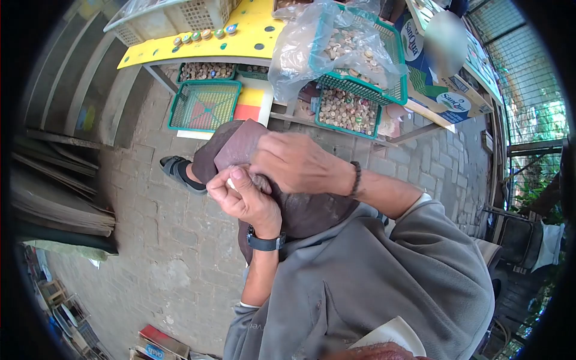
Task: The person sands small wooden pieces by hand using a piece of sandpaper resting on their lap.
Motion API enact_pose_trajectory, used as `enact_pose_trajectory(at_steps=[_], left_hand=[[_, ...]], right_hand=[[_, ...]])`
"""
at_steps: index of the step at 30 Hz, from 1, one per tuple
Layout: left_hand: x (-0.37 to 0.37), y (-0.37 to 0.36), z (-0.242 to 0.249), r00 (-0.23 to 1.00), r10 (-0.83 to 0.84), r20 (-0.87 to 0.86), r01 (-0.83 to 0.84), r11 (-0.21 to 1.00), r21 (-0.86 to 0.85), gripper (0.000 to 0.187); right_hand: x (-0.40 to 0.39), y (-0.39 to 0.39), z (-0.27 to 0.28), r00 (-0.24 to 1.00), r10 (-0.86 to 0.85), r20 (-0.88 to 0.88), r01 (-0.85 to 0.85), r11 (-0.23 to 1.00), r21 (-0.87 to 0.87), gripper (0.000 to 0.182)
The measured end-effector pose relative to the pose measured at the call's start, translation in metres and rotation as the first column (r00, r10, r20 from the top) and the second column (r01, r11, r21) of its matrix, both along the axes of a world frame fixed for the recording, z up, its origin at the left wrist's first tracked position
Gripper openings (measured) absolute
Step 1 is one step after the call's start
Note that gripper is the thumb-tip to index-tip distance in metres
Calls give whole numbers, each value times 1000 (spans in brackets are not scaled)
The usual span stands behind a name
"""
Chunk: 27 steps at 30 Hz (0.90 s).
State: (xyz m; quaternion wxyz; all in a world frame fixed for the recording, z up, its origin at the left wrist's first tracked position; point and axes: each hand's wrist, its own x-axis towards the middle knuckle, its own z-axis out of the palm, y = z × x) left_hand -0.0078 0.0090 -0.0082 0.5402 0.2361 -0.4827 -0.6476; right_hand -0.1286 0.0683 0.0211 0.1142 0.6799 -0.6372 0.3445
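Note:
My left hand (246, 198), with a dark watch at its wrist, is closed around a small whitish piece (231, 183) mostly hidden by the fingers. Against it, above my lap, my right hand (291, 162) is closed too, a dark beaded bracelet at its wrist. Its fingertips are hidden, so what they pinch cannot be made out. Just beyond both hands, a reddish-brown sheet (240, 144) that looks like sandpaper lies over my knee. Dark trousers (312, 213) with pale dust cover my legs.
Ahead, a yellow table (252, 30) holds a row of small round pieces (206, 35), a pale crate (174, 21) and plastic-covered green baskets (360, 54). Below are a green basket (206, 105) and one full of small discs (348, 112). Boxes (453, 99) stand right; a person is behind them.

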Motion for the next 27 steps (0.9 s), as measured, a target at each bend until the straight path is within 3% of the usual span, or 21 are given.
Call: enact_pose_trajectory(at_steps=[1,3,5,9,11,13,15,17,19,20,21,23,25,27], left_hand=[[-1,0,1,1000,-5,0,5,1000,-3,22],[-6,3,7,1000,-26,9,26,1000,14,22],[-10,4,9,999,-23,24,24,999,-27,23],[-9,2,3,999,26,26,-25,1000,-13,25],[-6,5,4,998,36,46,-35,999,-32,24],[-4,4,-1,997,53,63,-49,997,-62,22],[-1,2,-3,999,-38,27,38,999,26,17],[-3,5,0,997,-40,61,38,999,20,19],[-8,8,5,995,-61,74,65,997,-51,17],[-8,1,-19,979,54,197,-2,967,-255,17],[-4,2,-15,977,66,203,-13,967,-253,17],[-3,0,-4,997,-72,22,73,996,-52,18],[4,2,-11,996,-57,70,61,997,-56,18],[-2,-7,-17,964,197,180,-116,917,-381,15]], right_hand=[[0,-2,-3,999,29,-42,-30,999,-25,11],[-6,2,-3,998,-45,36,45,999,4,14],[-18,8,-9,981,-179,-78,183,982,51,16],[-44,23,-27,935,-356,11,352,929,115,19],[-21,20,2,941,-337,20,333,937,102,22],[-2,10,20,971,-115,-207,117,993,-4,14],[4,4,10,994,-79,-78,84,994,65,13],[-12,3,-1,957,-61,-283,94,990,104,14],[-22,8,-15,969,-111,-220,144,980,140,14],[-33,8,-19,972,-167,-163,189,973,132,18],[-38,12,-23,967,-232,-104,245,961,128,21],[-47,21,-27,956,-292,-7,290,944,155,21],[-32,25,-17,927,-358,110,328,918,225,21],[-12,15,18,981,-184,59,180,981,70,13]])
